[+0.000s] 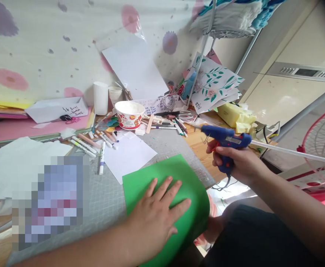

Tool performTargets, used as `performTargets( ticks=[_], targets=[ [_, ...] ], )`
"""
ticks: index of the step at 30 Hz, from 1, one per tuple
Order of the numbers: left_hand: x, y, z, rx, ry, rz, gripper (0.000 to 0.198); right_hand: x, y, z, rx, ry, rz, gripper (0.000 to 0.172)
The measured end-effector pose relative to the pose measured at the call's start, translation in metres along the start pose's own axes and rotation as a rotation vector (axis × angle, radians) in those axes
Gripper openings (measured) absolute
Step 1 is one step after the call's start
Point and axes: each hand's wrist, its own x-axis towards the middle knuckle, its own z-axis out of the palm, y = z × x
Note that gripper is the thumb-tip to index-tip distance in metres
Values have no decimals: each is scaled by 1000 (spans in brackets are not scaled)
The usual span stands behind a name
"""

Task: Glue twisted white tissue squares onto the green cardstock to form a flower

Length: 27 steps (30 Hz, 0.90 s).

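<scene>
Right grip (239,160) clasping blue glue gun (218,132), left grip (158,213) released, flat on green paper (194,185), its lower end cut off

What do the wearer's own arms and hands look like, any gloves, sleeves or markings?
Left hand and right hand: no gloves, no rings visible. Left forearm and right forearm: bare as far as shown, no sleeves, watches or bracelets. Dark cloth is worn below the right forearm.

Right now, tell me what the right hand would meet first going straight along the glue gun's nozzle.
Probably the loose pens; depth is unclear, so the glue gun might pass above them toward the paper bowl.
</scene>
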Motion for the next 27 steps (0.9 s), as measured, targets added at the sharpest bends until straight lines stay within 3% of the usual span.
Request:
performTargets(
  ticks=[4,7,9,12,14,17,19,21,23,24,27],
  targets=[
    [1,1,4,36,-30,79,54,-7,19,15,-53,-100,164,29],
    [0,5,5,5,83,151,41,-6,31,29,-56,-201,251,36],
    [-3,11,3,-76,131,251,32,-3,38,33,-52,-241,295,36],
    [-9,19,-1,-298,84,441,19,4,45,33,-33,-264,346,35],
    [-11,22,-5,-382,61,488,23,8,46,30,-19,-274,368,36],
    [-10,20,-6,-276,184,312,26,10,46,28,-9,-291,387,34],
    [-8,18,-3,-159,216,151,45,10,45,28,-2,-297,400,33],
    [-7,19,3,-141,130,212,58,9,45,28,8,-301,414,32],
    [-7,22,9,-203,77,438,36,9,45,28,21,-304,420,32],
    [-7,23,11,-219,94,486,29,9,45,27,28,-306,419,32],
    [-7,22,7,-178,230,283,29,10,46,25,48,-320,415,33]
  ],
)
